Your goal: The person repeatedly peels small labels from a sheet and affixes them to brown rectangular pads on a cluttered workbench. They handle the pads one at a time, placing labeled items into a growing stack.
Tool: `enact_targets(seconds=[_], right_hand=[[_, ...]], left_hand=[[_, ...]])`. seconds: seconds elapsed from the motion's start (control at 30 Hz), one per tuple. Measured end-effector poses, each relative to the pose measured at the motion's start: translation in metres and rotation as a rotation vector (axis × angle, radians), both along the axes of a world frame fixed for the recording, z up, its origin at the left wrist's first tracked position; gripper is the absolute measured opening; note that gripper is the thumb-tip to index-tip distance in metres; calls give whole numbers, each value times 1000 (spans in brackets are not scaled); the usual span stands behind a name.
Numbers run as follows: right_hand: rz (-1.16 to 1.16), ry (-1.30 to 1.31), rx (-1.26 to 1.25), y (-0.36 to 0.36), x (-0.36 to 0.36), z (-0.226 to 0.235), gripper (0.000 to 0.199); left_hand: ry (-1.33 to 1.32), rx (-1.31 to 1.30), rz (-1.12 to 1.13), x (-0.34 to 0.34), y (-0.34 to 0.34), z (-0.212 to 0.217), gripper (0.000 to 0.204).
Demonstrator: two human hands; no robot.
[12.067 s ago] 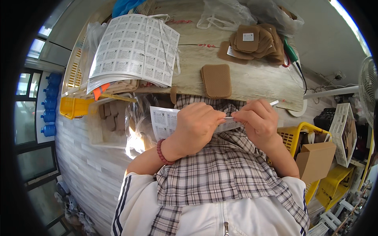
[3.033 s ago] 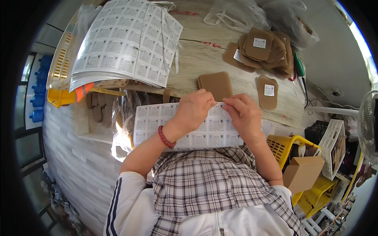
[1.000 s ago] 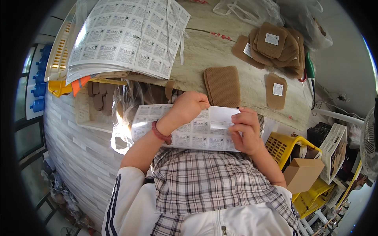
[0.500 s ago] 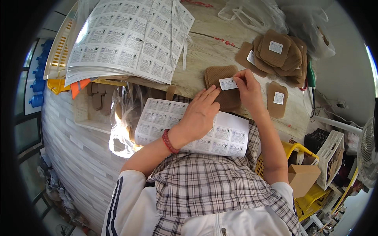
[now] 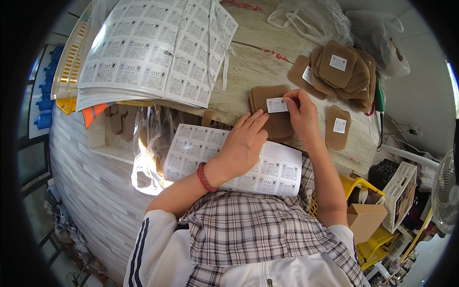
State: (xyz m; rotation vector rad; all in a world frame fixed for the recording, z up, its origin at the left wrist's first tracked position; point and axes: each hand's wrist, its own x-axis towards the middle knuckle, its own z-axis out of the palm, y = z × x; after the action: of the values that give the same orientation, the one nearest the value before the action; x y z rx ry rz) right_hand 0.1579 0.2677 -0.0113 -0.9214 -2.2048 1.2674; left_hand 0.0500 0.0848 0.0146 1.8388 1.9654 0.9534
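Between thumb and fingertips, my right hand (image 5: 303, 114) pinches the right end of a small white printed label (image 5: 276, 105). The label lies over a stack of brown perforated fabric pads (image 5: 268, 92) at the table's near edge; whether its whole underside touches the top pad, I cannot tell. My left hand (image 5: 245, 142) has its fingers stretched out, their tips by the left side of the stack. Under that hand and wrist, a sheet of printed labels (image 5: 190, 147) rests on my lap, with a blank strip at its upper right.
Right of the stack is one labelled pad (image 5: 338, 127). A pile of labelled pads (image 5: 345, 71) sits farther back, beside plastic bags (image 5: 311, 19). A thick stack of label sheets (image 5: 138, 52) overhangs the table's left edge. Yellow crates (image 5: 375, 248) and a fan (image 5: 445, 193) stand right.
The label has levelled a little over the top pad, its right end still in my right hand. My left hand stays by the stack, and the whole view has shifted slightly.
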Motion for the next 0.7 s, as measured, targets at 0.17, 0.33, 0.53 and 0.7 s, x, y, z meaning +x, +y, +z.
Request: enact_targets(seconds=[0.17, 0.33, 0.53, 0.7], right_hand=[[7, -30, 24, -1, -1, 6, 8], [23, -42, 44, 1, -2, 7, 9], [25, -30, 22, 1, -1, 7, 8], [28, -46, 11, 2, -2, 7, 9]], left_hand=[[-17, -32, -17, -2, 0, 3, 7], [-83, -50, 43, 2, 1, 7, 6], [29, 2, -1, 1, 3, 4, 7], [113, -66, -13, 4, 2, -2, 9]])
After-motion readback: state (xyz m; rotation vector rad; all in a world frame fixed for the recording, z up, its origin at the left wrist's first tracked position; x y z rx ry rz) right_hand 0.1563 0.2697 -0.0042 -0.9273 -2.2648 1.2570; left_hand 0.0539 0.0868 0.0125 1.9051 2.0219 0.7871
